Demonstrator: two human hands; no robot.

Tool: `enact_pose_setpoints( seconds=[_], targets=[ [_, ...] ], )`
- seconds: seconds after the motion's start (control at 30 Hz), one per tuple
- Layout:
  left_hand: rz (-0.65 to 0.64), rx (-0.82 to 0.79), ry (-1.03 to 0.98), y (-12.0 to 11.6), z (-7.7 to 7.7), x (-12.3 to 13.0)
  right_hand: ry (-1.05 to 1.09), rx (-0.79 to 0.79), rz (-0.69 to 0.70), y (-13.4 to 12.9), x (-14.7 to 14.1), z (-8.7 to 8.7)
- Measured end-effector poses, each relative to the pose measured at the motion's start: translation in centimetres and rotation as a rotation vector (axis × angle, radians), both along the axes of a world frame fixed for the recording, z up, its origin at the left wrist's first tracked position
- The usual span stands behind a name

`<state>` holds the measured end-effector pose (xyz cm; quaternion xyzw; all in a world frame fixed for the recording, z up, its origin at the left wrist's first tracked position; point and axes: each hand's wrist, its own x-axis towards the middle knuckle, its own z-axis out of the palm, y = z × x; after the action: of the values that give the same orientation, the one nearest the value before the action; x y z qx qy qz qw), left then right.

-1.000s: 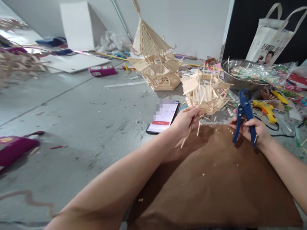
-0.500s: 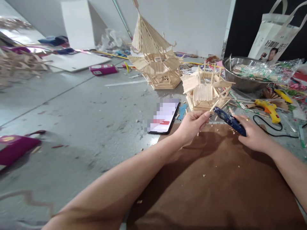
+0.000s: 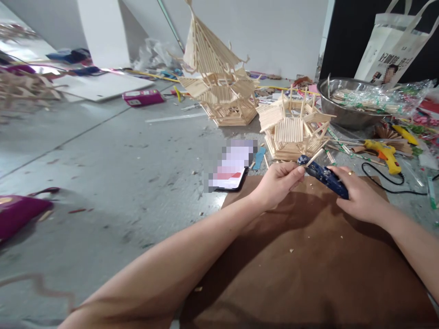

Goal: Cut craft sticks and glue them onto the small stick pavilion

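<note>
My left hand (image 3: 279,183) is closed in a pinch on a short, pale wooden stick (image 3: 315,156), which slants up to the right past its fingertips. Wrapped in my right hand (image 3: 358,192) is a dark blue hand tool (image 3: 325,177) with pale specks; its exact kind is unclear. The tool's far end meets the stick close to my left fingertips, and the stick crosses in front of it. Just beyond both hands stands a low, many-sided stick model (image 3: 289,131) with slanted roof panels. A brown sheet (image 3: 295,274) lies beneath my hands.
A taller stick pagoda (image 3: 219,93) stands behind the low model. On the left lies a phone (image 3: 229,176). A metal bowl (image 3: 356,119) of wrapped sticks and a yellow glue gun (image 3: 384,153) with a black cord sit right. Purple packs (image 3: 144,98) lie on the floor.
The stick has shifted right and now overlaps the blue tool's far end, where before it lay left of it. My two hands are closer together. The view has shifted slightly.
</note>
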<state>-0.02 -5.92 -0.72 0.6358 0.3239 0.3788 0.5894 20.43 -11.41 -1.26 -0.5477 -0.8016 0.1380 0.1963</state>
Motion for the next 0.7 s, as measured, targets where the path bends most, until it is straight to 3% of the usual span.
enact_pose_setpoints(
  seconds=[0.33, 0.7],
  targets=[
    [-0.025, 0.041, 0.113, -0.43, -0.15, 0.02, -0.021, 0.011, -0.006, -0.54, -0.66, 0.09],
    [-0.050, 0.054, 0.110, -0.39, -0.45, -0.06, 0.008, 0.011, -0.013, -0.55, -0.92, -0.29]
  ],
)
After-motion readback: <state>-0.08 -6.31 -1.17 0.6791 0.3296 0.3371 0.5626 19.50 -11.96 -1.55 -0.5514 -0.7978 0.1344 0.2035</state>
